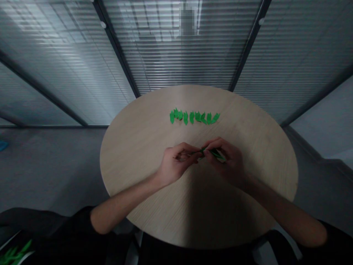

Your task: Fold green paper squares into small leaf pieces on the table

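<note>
L hand (176,162) & R hand (230,162), fingertips closed, pinch green leafy piece (218,154), likely best w/ light, even pressure.

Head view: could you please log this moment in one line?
left hand: pinching green leaf; right hand: holding it; more leaves: row on table

We see small bright-green leafy pieces (192,117) in an uneven row at the counter's (132,154) 12 o'clock, some upright, some slanted. We mark a darker green strip (218,154) pinched between left hand (175,162) and right hand (227,158), pointing 4 o'clock.
</note>
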Available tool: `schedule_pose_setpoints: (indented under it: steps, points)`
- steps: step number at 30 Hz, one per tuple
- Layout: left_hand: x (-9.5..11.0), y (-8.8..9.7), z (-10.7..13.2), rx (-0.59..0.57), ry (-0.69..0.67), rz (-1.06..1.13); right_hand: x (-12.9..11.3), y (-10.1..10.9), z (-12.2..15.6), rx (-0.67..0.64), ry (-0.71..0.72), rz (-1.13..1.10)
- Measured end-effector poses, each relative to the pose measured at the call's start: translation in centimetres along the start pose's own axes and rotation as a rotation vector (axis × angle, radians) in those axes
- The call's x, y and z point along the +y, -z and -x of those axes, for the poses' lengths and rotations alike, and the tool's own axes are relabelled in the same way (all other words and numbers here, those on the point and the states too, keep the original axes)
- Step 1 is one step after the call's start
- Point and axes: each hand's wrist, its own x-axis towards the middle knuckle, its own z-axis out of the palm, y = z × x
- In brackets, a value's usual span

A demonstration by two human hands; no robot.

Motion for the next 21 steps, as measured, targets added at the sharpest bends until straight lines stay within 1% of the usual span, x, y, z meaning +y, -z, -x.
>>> schedule_pose_setpoints:
  steps: [5,21]
  points:
    - [-0.12,0.12,0.04,-0.012,-0.019,0.015,0.01,0.01,-0.02,0.006,-0.018,-0.011]
    - [-0.04,0.09,0.02,-0.034,-0.006,0.051,-0.11,0.06,-0.03,0.005,-0.051,-0.024]
